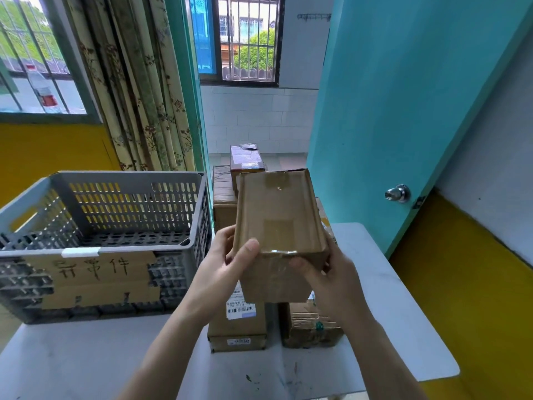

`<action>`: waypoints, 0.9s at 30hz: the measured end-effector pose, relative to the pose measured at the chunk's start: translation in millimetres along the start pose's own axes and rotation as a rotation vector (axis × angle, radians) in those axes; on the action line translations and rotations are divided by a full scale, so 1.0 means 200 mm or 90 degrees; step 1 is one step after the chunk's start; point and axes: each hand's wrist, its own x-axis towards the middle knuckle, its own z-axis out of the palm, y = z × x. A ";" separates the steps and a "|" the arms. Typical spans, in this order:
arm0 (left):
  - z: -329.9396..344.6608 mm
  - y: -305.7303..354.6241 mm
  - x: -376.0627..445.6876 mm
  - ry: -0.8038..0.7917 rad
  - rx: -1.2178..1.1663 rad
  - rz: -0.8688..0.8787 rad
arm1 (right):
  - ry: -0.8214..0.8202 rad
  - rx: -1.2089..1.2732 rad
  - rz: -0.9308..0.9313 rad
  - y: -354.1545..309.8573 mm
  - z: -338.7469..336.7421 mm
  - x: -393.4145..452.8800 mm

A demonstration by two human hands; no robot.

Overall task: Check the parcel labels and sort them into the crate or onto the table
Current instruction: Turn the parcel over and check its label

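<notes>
While we hunt for a label, both hands grip one cardboard parcel (278, 223).
Left hand (222, 267) and right hand (326, 272) should turn it; grey crate (101, 249) or desk (375, 284) follows.

We see a floral curtain (144, 90) hanging beside a barred window (37, 62), where a plastic bottle (43, 90) stands on the sill. Ahead, a second barred window (245, 39) sits above white wall tiles (259, 116). A turquoise door (403, 111) with a metal knob (398, 193) stands open at right.
</notes>
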 end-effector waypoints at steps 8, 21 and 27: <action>0.03 -0.06 0.02 0.081 0.140 0.073 | 0.020 -0.027 0.013 -0.01 0.02 0.03; 0.00 -0.04 0.04 0.095 0.146 0.095 | 0.025 0.022 0.031 -0.03 0.05 0.04; -0.01 -0.01 0.05 0.155 0.076 0.082 | -0.080 0.060 0.053 0.02 0.03 -0.01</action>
